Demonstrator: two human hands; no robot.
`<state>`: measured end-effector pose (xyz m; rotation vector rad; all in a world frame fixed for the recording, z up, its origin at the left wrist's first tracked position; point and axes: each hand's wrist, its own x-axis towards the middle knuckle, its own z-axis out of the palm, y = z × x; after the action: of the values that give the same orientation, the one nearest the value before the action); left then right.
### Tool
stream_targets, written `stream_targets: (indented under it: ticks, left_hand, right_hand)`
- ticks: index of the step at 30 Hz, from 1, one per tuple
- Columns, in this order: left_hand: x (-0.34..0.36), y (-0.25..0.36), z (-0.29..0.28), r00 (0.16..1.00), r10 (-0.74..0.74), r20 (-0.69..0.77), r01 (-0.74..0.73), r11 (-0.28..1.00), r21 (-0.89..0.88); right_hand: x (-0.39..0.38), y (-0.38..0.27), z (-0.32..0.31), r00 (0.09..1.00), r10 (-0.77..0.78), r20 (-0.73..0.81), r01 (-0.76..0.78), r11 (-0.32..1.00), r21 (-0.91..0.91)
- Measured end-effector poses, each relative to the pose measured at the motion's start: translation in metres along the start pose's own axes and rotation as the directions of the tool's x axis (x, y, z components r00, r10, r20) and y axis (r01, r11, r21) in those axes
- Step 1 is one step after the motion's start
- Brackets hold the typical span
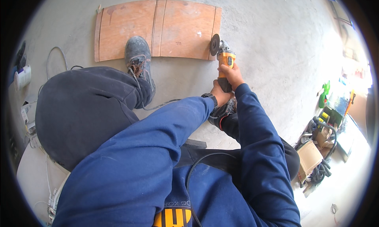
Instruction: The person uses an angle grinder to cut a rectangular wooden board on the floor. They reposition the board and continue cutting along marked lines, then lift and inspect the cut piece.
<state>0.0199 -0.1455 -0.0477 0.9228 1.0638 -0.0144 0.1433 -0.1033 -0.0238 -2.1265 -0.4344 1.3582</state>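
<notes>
Both my hands are closed round a yellow and black angle grinder [226,60]. My right hand [233,75] wraps the yellow body behind the grinder's head. Further back, my left hand [221,94], with a black watch at the wrist, grips the dark rear end. The grinder's dark disc [214,45] stands on edge at the right end of a reddish-brown wooden panel [189,31] lying on the floor. Whether the disc touches the wood I cannot tell. Grooves run across the panel near both ends and along a middle strip. My left shoe [139,57] rests on its near edge.
A dark cord [162,105] runs past my left shin. On the right lies a pile with a cardboard box [309,159], black hoses and a green bottle [324,93]. At the left are a white bucket [23,77] and a power strip [25,115] with cables.
</notes>
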Motion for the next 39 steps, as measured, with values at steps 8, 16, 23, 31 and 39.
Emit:
stream_targets:
  ticks: [8,16,23,31,39]
  left_hand:
    - [0.007,0.003,-0.002,1.0,-0.013,0.007,0.013,1.0,-0.005]
    - [0.018,0.006,-0.003,0.999,0.037,0.007,-0.036,0.998,-0.053]
    - [0.03,0.006,-0.003,0.997,0.082,0.004,-0.082,0.997,-0.006]
    - [0.048,0.004,-0.006,0.988,0.156,0.014,-0.156,0.987,0.033]
    - [0.056,0.006,-0.007,0.988,0.155,-0.018,-0.153,0.985,0.082]
  right_hand:
    - [0.004,-0.004,0.0,0.999,0.005,-0.034,-0.006,0.999,-0.033]
    - [0.009,-0.013,-0.002,1.0,0.007,-0.022,-0.006,1.0,0.029]
    - [0.013,-0.021,-0.004,1.0,-0.001,-0.031,0.002,1.0,0.03]
    - [0.022,-0.024,-0.004,0.999,-0.013,-0.032,0.014,1.0,0.023]
    - [0.026,-0.034,-0.005,0.999,-0.039,0.003,0.039,0.999,0.03]
